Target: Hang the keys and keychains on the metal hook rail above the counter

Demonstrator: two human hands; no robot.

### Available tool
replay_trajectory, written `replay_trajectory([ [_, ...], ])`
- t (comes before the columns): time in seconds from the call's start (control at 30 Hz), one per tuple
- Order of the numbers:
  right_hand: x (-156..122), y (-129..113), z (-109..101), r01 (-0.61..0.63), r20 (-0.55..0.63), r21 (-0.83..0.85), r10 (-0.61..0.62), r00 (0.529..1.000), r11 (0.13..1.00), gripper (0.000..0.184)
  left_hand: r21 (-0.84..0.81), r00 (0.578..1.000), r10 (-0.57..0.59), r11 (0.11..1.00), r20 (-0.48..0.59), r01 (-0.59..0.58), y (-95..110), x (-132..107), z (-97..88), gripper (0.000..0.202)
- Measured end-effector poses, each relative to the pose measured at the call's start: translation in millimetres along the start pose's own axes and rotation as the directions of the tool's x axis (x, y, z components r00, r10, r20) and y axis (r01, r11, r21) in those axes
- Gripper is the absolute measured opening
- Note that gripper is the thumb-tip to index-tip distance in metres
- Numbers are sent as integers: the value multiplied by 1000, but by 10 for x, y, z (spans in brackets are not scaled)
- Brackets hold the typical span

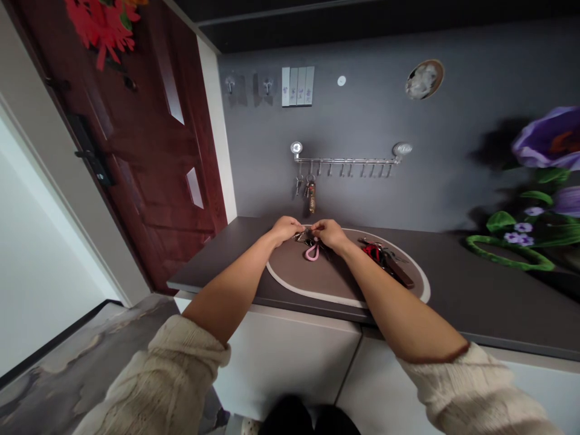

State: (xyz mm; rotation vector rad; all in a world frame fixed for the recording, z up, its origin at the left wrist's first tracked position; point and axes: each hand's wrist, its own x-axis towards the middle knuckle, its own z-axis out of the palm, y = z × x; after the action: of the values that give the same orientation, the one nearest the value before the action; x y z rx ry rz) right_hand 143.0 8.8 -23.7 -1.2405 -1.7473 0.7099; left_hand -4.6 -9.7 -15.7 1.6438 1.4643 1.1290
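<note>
Close together over an oval brown mat [312, 284] with a pale rim, my two hands work on one bunch of keys [304, 237]. My left hand [287, 228] pinches the keys from the left side. From the right, my right hand [330, 234] has its fingers closed on the same bunch, near the ring. A pink loop strap [312, 252] hangs from it toward the mat. The fingertips partly cover the keys, so single keys are hard to make out. Right of my right hand lies a pile of keys [380, 257] with red and brown pieces.
Above the mat, a clear hook rail [348, 161] is fixed to the grey wall. Two key sets, one with a brown tag [312, 198], hang at its left end. Purple flowers [519, 235] stand on the counter [471, 302] at right. A dark red door [158, 181] is at left.
</note>
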Motion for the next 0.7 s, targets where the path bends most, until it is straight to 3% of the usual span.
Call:
replay_trajectory([
  [0.43,-63,-136,-7,-29,23,281,24,999,959,8,-326,998,9,945,61,11,54,24,-81,16],
  [0.7,-68,-184,-28,-25,29,434,14,999,900,1,-627,988,-29,770,149,117,66,31,-58,5],
])
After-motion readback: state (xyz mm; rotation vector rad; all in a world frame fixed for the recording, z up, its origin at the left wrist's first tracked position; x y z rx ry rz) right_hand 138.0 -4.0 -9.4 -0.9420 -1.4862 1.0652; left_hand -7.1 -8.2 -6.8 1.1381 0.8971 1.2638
